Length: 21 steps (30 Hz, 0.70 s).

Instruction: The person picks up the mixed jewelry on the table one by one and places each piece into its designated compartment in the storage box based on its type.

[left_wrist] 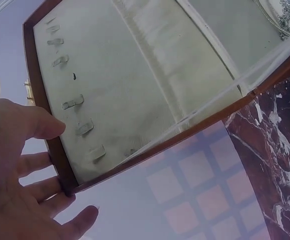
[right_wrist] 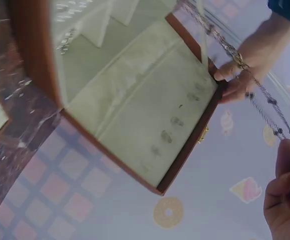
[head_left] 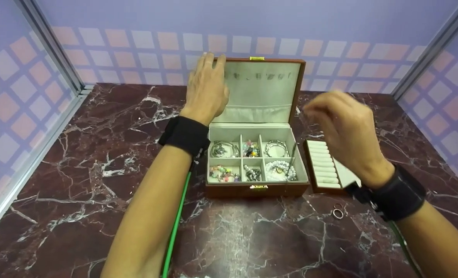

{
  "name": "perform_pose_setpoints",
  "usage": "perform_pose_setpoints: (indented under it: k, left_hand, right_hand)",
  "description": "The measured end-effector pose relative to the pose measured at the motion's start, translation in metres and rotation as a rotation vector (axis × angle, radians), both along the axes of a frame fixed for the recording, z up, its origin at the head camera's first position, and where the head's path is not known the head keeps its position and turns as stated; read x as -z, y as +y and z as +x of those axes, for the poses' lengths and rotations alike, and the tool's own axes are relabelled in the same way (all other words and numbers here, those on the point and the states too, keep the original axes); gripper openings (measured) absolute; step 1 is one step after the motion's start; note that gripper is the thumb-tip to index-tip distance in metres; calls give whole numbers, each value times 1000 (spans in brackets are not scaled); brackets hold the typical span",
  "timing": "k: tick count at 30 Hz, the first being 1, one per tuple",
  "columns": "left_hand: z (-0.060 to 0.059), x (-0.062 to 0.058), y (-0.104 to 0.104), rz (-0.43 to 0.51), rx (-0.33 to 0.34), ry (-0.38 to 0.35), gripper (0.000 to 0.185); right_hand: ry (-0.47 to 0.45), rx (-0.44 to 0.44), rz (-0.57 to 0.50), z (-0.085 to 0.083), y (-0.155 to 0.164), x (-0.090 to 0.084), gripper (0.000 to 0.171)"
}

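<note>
At the centre of the head view stands the open jewellery box [head_left: 256,162] on the marble table [head_left: 78,185]. Its raised lid [head_left: 263,90] is touched at the upper left corner by the left hand [head_left: 207,87], fingers straight. Right of it the right hand [head_left: 343,125] pinches a thin chain necklace [right_wrist: 244,67], hanging into the box.

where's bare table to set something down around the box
Left of the box, the marble is bare out to the wall rail, apart from the left forearm. The front strip is bare too. Right of the box it is crowded: ring tray, then two rings on the marble.
</note>
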<state>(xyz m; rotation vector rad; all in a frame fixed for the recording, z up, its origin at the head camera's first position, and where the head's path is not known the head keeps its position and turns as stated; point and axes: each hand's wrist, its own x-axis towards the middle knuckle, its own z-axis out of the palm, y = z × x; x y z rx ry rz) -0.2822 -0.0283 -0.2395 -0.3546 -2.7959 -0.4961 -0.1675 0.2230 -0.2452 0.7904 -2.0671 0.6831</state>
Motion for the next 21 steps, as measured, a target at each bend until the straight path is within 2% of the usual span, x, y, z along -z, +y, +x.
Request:
perform_pose_setpoints:
  k: [5,8,13,17,21]
  left_hand:
    - [1,-1,2,-19,0,4,62]
    - [2,-2,2,-13,5,-8,64]
    - [4,-3,3,-12,9,-24,65]
    - [5,-2,4,-14,12,-24,66]
    - [6,0,4,-21,12,-4,65]
  right_hand:
    - [32,42,-74,-22,-10,-19,12]
    - [-18,57,-132,-35,-15,-31,19]
    - [-173,37,-249,-55,-21,-44,17]
    - [-313,12,-381,-69,-29,-48,14]
    - [-449,-15,-467,-78,-41,-51,12]
